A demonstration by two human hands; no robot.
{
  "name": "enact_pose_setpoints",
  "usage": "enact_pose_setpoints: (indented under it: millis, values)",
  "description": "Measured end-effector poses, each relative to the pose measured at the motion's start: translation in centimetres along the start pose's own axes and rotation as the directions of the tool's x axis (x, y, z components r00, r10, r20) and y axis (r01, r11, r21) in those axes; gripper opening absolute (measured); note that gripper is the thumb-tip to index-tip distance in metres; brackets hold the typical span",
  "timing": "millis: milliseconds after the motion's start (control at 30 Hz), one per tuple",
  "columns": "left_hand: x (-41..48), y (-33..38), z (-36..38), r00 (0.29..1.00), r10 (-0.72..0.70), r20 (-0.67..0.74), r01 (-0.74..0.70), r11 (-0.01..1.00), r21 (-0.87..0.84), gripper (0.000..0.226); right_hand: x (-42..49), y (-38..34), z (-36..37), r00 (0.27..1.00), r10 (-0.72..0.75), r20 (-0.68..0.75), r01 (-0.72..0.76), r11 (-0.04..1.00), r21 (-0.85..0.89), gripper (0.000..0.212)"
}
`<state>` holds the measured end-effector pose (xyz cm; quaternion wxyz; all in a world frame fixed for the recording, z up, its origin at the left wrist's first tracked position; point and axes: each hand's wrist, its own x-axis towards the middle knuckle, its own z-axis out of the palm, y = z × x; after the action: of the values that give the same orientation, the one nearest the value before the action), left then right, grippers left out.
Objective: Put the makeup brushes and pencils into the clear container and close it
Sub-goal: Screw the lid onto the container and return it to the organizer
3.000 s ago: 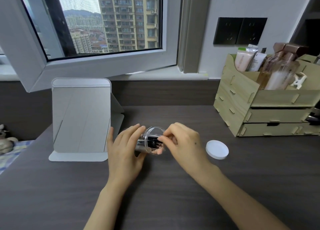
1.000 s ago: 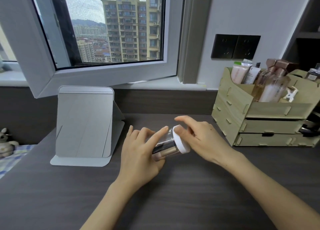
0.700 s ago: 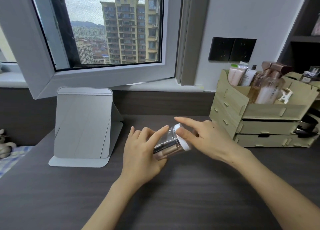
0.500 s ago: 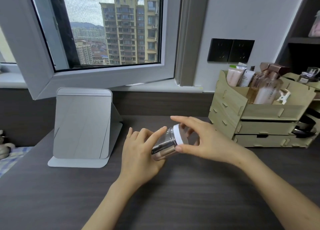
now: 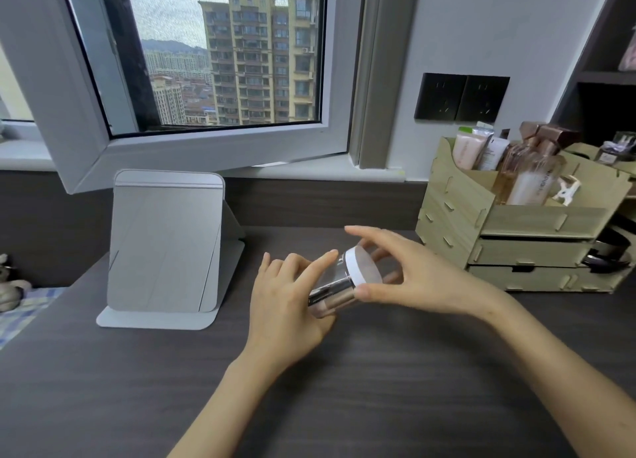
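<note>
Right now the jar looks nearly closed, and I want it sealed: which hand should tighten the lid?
Right hand: its fingers already ring the white round lid; left hand steadies the clear plastic jar.

soft daylight from window (image 5: 220, 51); edges bowed; hands slightly blurred.

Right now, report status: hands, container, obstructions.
Left hand grips clear container, tilted off the desk. Right hand fingers on white lid, seated on its mouth. Nothing in the way.

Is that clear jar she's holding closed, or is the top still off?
The white lid sits on the mouth of the clear jar, which lies tipped sideways between both hands. Whether it is fully screwed tight, cannot tell.
</note>
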<state>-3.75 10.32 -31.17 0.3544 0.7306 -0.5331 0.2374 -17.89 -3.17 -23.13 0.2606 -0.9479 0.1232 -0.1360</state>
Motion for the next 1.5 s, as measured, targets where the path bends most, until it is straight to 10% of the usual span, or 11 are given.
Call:
enact_pose_setpoints:
  millis: [167, 300, 667, 1233, 1500]
  values:
    - [-0.1, 0.2, 0.3, 1.0, 0.01, -0.003, -0.01, 1.0, -0.022, 0.081, -0.2, -0.1, 0.2, 0.985, 0.028, -0.171, -0.088, 0.93, -0.356, 0.071]
    - [0.2, 0.2, 0.4, 1.0, 0.005, -0.018, -0.005, 1.0, -0.03, 0.078, -0.4, 0.1, -0.3, 0.999, -0.033, -0.032, 0.03, 0.996, -0.088, 0.061]
    - [1.1, 1.0, 0.2, 0.999, 0.026, -0.018, -0.028, 0.993, -0.112, 0.075, -0.6, -0.4, -0.1, 0.985, -0.067, -0.161, 0.042, 0.987, -0.157, 0.05]
    - [13.6, 7.0, 0.4, 0.996, -0.051, -0.076, 0.022, 0.939, -0.344, 0.079, -0.7, -0.5, -15.9, 0.611, -0.035, -0.791, -0.26, 0.935, -0.242, 0.034]
    - [15.1, 7.0, 2.0, 0.978, -0.138, -0.154, 0.064, 0.91, -0.409, 0.061, 2.0, 3.5, -22.7, 0.638, 0.034, -0.769, -0.468, 0.81, -0.353, 0.042]
